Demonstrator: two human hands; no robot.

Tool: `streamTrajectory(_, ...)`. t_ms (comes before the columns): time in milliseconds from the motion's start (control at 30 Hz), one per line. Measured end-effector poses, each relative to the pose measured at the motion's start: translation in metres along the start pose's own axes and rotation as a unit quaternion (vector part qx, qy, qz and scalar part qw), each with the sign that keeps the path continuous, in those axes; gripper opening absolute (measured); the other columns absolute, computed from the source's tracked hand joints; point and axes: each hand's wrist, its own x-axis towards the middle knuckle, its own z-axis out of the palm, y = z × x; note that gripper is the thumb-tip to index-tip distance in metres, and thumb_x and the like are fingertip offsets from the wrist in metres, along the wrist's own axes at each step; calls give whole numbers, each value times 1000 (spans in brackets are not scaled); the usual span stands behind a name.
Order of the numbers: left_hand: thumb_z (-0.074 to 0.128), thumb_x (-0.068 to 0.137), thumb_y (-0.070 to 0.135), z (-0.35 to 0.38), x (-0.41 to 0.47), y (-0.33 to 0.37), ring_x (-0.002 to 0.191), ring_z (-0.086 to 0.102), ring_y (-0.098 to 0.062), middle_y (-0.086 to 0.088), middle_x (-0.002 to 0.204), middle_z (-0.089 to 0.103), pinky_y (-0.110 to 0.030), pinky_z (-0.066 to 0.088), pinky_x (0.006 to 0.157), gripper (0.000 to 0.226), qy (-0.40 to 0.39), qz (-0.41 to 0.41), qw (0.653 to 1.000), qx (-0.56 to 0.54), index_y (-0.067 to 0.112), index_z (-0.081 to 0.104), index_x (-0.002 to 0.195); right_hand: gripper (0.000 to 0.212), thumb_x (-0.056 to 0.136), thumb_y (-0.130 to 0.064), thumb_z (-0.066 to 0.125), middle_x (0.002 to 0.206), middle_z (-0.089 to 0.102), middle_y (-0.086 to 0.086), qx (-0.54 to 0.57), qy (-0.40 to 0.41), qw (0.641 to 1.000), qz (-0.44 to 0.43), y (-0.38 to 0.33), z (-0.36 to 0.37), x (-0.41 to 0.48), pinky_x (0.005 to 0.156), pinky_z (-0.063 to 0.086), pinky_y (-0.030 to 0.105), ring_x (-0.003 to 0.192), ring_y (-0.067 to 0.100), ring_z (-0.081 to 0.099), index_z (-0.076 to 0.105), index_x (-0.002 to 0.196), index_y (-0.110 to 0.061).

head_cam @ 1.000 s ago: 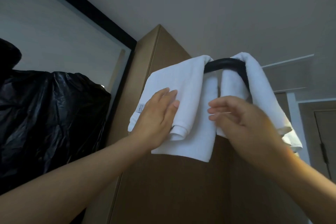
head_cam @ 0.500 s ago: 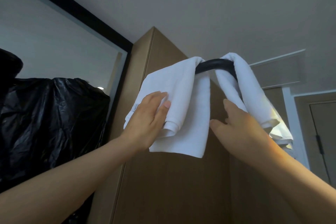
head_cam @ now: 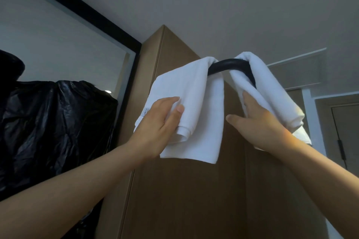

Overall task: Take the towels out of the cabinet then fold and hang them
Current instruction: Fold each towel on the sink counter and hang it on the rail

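Two folded white towels hang over a black curved bar (head_cam: 227,65) at the top of a brown wooden cabinet (head_cam: 184,190). The left towel (head_cam: 202,103) drapes down the cabinet front, a small label at its left edge. My left hand (head_cam: 161,122) lies flat on its lower left part, fingers straight. The right towel (head_cam: 272,91) hangs on the bar's right end. My right hand (head_cam: 258,122) reaches under that towel's inner fold with straight fingers touching it, thumb out to the left; its fingertips are hidden by the cloth.
A black plastic cover (head_cam: 48,132) hangs at the left in front of a window with a black frame (head_cam: 81,6). A door (head_cam: 343,132) and a white frame (head_cam: 308,103) are at the right. The ceiling fills the top.
My right hand moved right and up from the gap between the towels to the right towel's inner fold. My left hand stayed on the left towel.
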Motion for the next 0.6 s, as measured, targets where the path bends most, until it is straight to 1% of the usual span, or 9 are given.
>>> streamTrajectory(67, 29, 93, 59, 0, -2, 1, 131, 39, -2, 15, 143, 44, -38, 34, 112, 59, 0, -3, 1000, -8, 30, 44, 142, 65, 94, -25, 59, 134, 50, -2, -7, 43, 999, -26, 8, -5, -2, 85, 41, 19, 107, 11, 54, 27, 151, -25)
streamTrajectory(100, 30, 92, 61, 0, -2, 1, 131, 39, -2, 16, 143, 44, -39, 35, 112, 60, -1, -6, 1000, -13, 30, 44, 142, 59, 94, -25, 58, 132, 51, -3, 1, 67, 997, -31, 12, -8, -2, 79, 40, 19, 103, 9, 54, 33, 148, -26)
streamTrajectory(167, 38, 90, 67, 1, -2, 5, 131, 41, -4, 16, 144, 42, -40, 37, 110, 64, -12, -22, 999, -21, 31, 39, 144, 52, 95, -26, 55, 133, 52, -6, 57, 86, 995, -16, 20, -10, 1, 88, 37, 25, 115, 12, 51, 39, 144, -29)
streamTrajectory(233, 47, 85, 69, 3, 0, 13, 126, 45, -9, 14, 142, 43, -40, 42, 104, 71, -33, -52, 998, -2, 29, 36, 143, 56, 95, -28, 57, 126, 55, -8, 117, 43, 992, 13, 22, -3, 3, 94, 34, 28, 118, 12, 49, 35, 147, -31)
streamTrajectory(300, 54, 84, 63, 7, 3, 23, 107, 54, -15, 6, 126, 53, -41, 50, 89, 57, -39, -60, 995, 70, 22, 48, 124, 66, 94, -31, 60, 123, 57, -9, 131, -5, 991, 24, 23, 9, 3, 93, 32, 29, 114, 9, 48, 25, 150, -36)
streamTrajectory(367, 57, 85, 52, 11, 7, 32, 88, 56, -19, -1, 105, 56, -41, 51, 75, 41, -32, -58, 990, 126, 16, 51, 103, 74, 93, -33, 61, 121, 60, -9, 138, -23, 990, 38, 23, 19, 5, 97, 36, 32, 113, 10, 50, 17, 152, -40)
streamTrajectory(467, 53, 89, 36, 16, 11, 40, 68, 48, -17, -3, 83, 51, -32, 37, 55, 27, -33, -58, 985, 159, 11, 44, 82, 84, 90, -34, 63, 116, 64, -5, 152, -26, 986, 67, 25, 29, 13, 104, 44, 47, 114, 18, 57, 9, 152, -44)
streamTrajectory(533, 47, 91, 28, 18, 10, 41, 57, 37, -15, -1, 69, 41, -30, 25, 49, 29, -27, -47, 985, 163, 13, 33, 70, 87, 88, -37, 63, 124, 62, -2, 141, -47, 986, 81, 25, 35, 15, 104, 45, 48, 116, 19, 57, 5, 152, -43)
streamTrajectory(600, 44, 91, 25, 17, 8, 40, 54, 33, -16, 0, 65, 37, -29, 23, 49, 31, -32, -47, 985, 165, 14, 29, 67, 87, 87, -39, 65, 130, 59, -2, 137, -79, 984, 88, 27, 41, 15, 103, 47, 45, 118, 19, 57, 8, 153, -37)
